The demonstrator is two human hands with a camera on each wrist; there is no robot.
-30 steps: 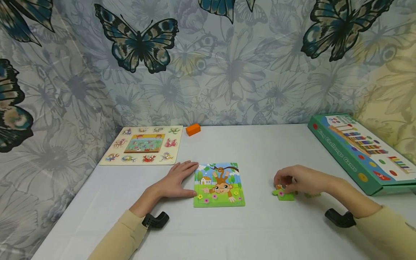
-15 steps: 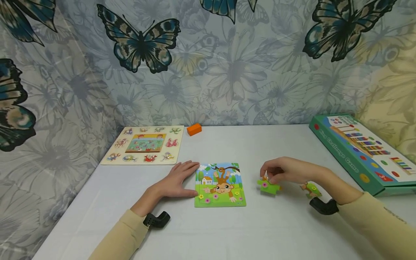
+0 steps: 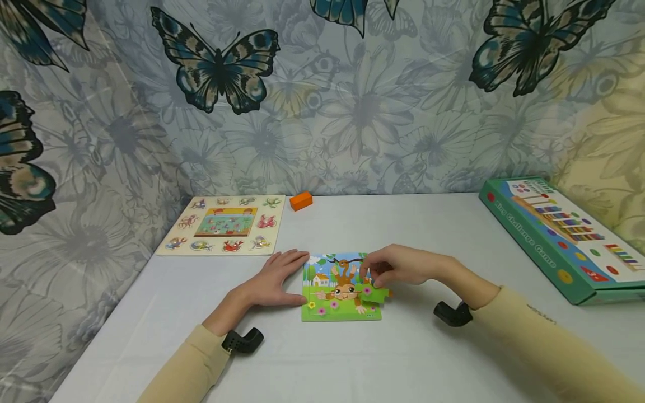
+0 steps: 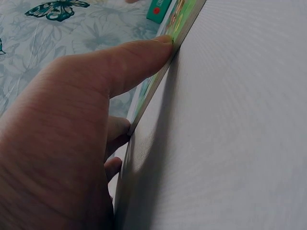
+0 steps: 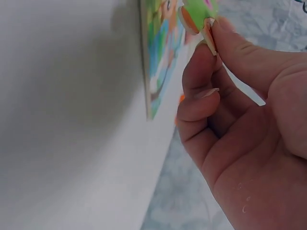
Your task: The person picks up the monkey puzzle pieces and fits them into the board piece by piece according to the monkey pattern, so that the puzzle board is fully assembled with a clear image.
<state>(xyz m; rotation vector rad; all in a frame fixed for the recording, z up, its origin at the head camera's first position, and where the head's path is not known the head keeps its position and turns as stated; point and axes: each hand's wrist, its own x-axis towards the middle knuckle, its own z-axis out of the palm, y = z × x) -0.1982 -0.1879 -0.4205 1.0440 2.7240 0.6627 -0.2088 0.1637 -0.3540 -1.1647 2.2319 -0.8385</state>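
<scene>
A square puzzle board (image 3: 322, 309) with a hanging monkey picture lies flat on the table in front of the person. The left hand (image 3: 269, 282) rests at its left side with straight fingers. In the left wrist view, the thumb (image 4: 139, 60) touches the top at the board's edge. Above the board's right part, the right hand (image 3: 405, 264) pinches a green puzzle piece (image 3: 374, 295) with a pink flower. Seen from the right wrist, thumb and fingers grip this piece (image 5: 201, 13) by an orange-edged part, held apart from the board (image 5: 160, 57).
At the back left lies a cream board (image 3: 171, 229) with sea-animal pictures. An orange block (image 3: 301, 201) stands beside it near the wall. A green game box (image 3: 539, 246) lies at the right. White cloth (image 3: 353, 364) covers the table.
The right hand has lifted the green puzzle piece off the table and carried it left, over the monkey board. Another piece at the right is now hidden from view. The left hand has stayed put.
</scene>
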